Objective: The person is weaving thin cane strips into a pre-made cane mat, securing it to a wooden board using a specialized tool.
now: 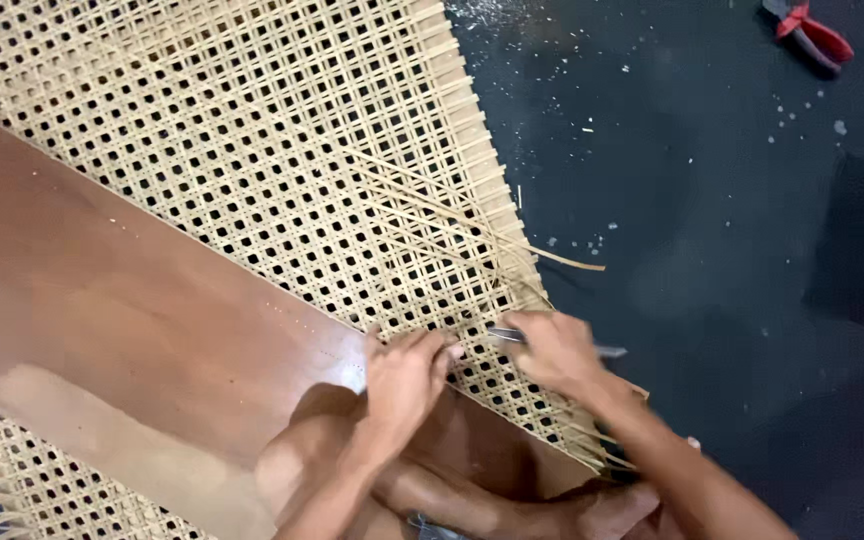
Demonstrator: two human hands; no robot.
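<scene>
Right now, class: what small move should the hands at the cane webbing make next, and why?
Probably draw a loose strand through the weave: the right hand holds a thin metal tool at the webbing, the left hand pressing beside it.
</scene>
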